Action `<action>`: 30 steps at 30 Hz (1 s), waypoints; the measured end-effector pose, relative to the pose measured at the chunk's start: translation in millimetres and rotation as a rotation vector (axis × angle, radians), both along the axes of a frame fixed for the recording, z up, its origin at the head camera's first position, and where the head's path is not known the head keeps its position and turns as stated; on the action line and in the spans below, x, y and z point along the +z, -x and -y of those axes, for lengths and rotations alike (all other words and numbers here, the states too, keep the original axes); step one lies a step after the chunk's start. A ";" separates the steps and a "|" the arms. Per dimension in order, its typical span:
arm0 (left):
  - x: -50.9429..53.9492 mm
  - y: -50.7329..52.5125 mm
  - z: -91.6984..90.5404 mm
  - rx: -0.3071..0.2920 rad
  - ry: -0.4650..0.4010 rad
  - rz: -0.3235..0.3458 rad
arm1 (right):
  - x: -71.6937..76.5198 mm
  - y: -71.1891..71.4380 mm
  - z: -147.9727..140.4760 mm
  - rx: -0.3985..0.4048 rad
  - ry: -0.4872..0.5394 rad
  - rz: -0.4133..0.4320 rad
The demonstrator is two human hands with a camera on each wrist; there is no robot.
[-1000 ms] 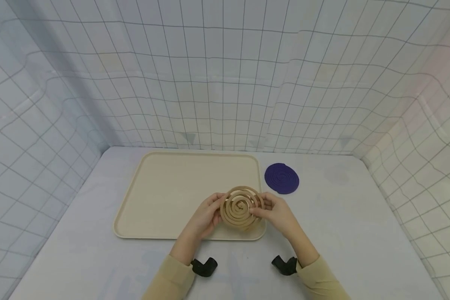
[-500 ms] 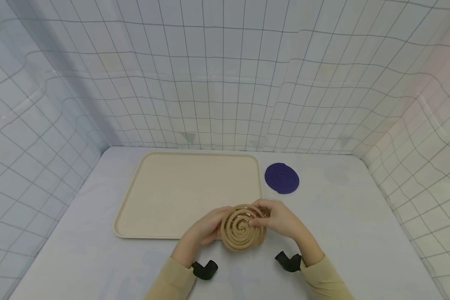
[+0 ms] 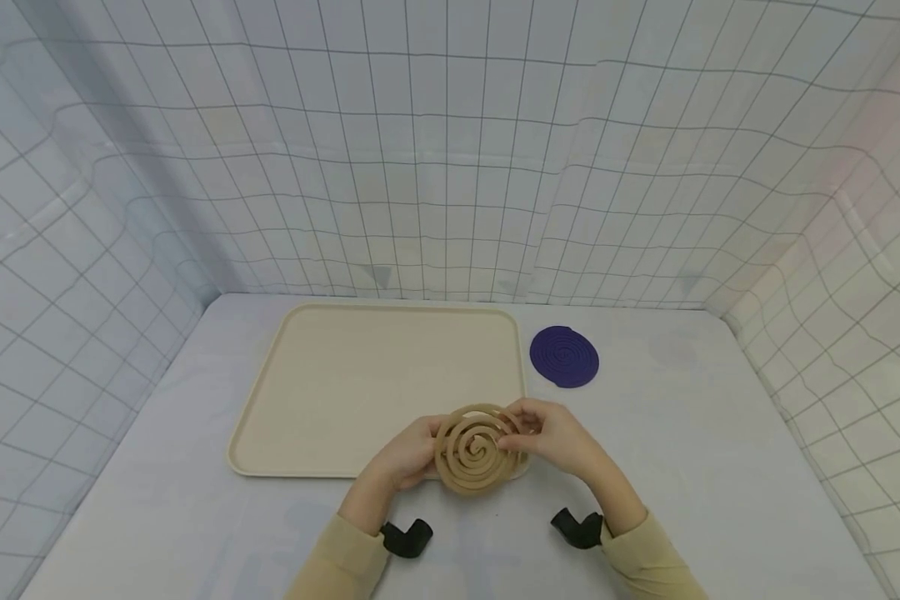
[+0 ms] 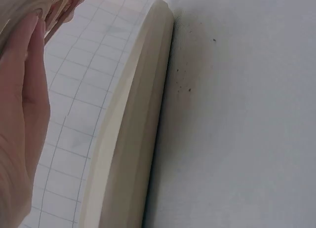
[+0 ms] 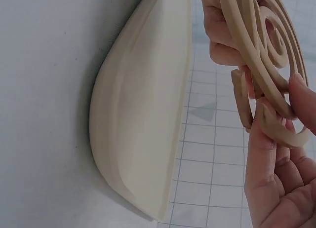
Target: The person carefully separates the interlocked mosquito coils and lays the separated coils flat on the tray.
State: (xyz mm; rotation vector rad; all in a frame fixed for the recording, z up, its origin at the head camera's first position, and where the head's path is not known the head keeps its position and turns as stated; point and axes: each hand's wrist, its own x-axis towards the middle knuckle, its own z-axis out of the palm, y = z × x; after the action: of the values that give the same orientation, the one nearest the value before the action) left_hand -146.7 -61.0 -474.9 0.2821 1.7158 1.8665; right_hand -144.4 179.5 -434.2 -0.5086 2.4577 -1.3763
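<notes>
A tan spiral coil (image 3: 468,479), wound from a thick bendable-looking strand, is held up over the tray's near right corner. My left hand (image 3: 403,454) grips its left side, with the fingers partly behind it. On the right side, my right hand (image 3: 562,437) pinches the outer turns between thumb and fingers. Gaps show between the turns of the coil (image 5: 252,55) in the right wrist view, and its outer end hangs loose near the fingertips. Only a blurred edge of the coil appears in the left wrist view, beside the left hand (image 4: 22,119).
A cream tray (image 3: 382,383) lies across the middle left of the white table (image 3: 690,483). Beyond its right edge a flat, tightly wound purple spiral (image 3: 564,357) rests on the table. White grid-patterned cloth (image 3: 450,167) rises at the back and sides.
Both hands have drawn the coil down toward the near edge of the tray, then shifted it slightly left. Its tilt has changed a little. The tray and purple spiral have stayed put.
</notes>
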 end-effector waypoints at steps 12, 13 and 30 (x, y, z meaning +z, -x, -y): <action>-3.9 -3.9 -6.7 0.057 -0.080 0.095 | -1.1 -1.1 -0.2 -0.131 0.073 0.050; -3.6 -4.2 -5.9 0.042 -0.088 0.107 | -0.4 -1.3 -0.2 -0.126 0.073 0.046; -5.7 -4.0 -1.2 0.130 -0.248 0.142 | -9.4 -1.6 1.7 -0.122 0.239 0.175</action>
State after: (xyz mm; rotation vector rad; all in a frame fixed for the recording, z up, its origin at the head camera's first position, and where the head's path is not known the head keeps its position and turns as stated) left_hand -142.7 -59.9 -480.7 0.1320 1.4395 2.1436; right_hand -142.8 177.8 -443.6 -0.2775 2.2307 -1.6980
